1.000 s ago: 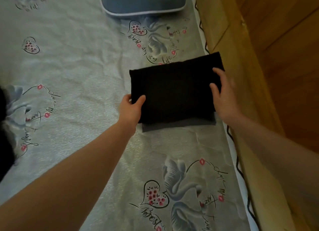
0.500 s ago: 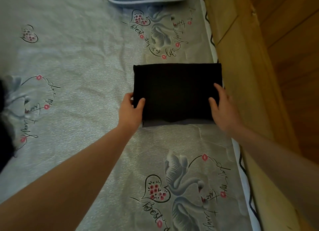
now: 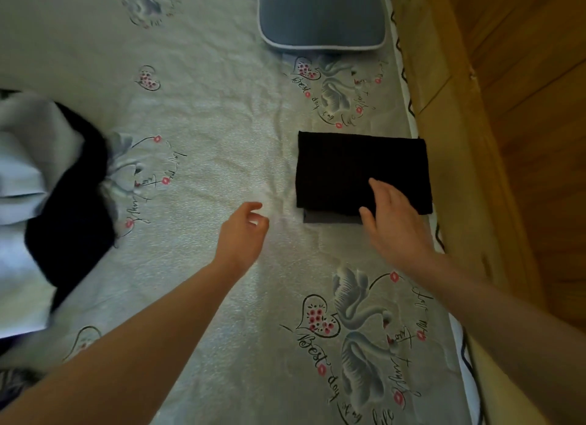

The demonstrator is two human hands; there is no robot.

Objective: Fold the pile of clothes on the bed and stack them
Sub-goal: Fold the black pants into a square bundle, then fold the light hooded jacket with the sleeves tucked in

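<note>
Risk: black fold [image 3: 355, 167] sits askew on the grey fold [image 3: 329, 217] under it; a drag from the right hand [image 3: 394, 221] could slide the stack apart.
Right hand: fingers loosely spread, over the black fold's near edge; contact unclear.
Left hand [image 3: 244, 234]: loosely curled, empty, left of the black fold.
Pile [image 3: 54, 196]: unfolded, far left of the black fold.

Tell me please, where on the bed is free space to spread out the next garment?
The widest bare sheet lies between the unfolded pile and the folded black garment, below the blue pillow. The near strip between both forearms is also free. Along the wooden bed frame it is crowded.
</note>
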